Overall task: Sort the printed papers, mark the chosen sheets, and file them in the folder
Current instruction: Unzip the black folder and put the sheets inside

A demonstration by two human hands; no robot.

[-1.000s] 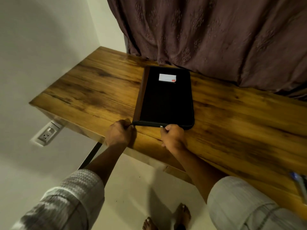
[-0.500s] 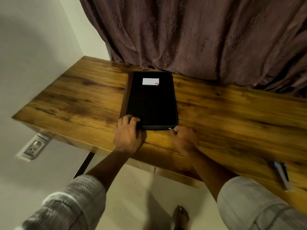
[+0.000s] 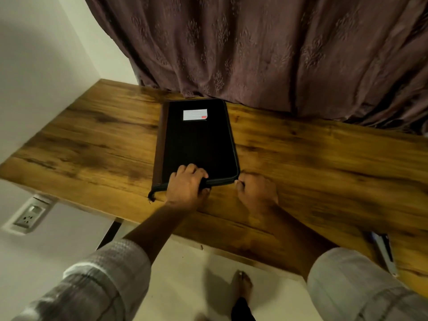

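A black zippered folder (image 3: 196, 140) with a brown spine and a small white label lies closed on the wooden table (image 3: 312, 163). My left hand (image 3: 187, 188) grips the folder's near edge, fingers curled over the top. My right hand (image 3: 256, 189) sits at the folder's near right corner with fingers curled, pinching what looks like the zipper pull. No papers are in sight.
A pen or marker (image 3: 383, 252) lies near the table's front edge at the right. A dark curtain (image 3: 266, 47) hangs behind the table. A wall socket (image 3: 29, 215) sits below the table's left end. A bare foot (image 3: 242, 284) stands on the floor.
My left hand has moved from the folder's near left corner onto its near edge. My right hand has slid right along the near edge to the corner.
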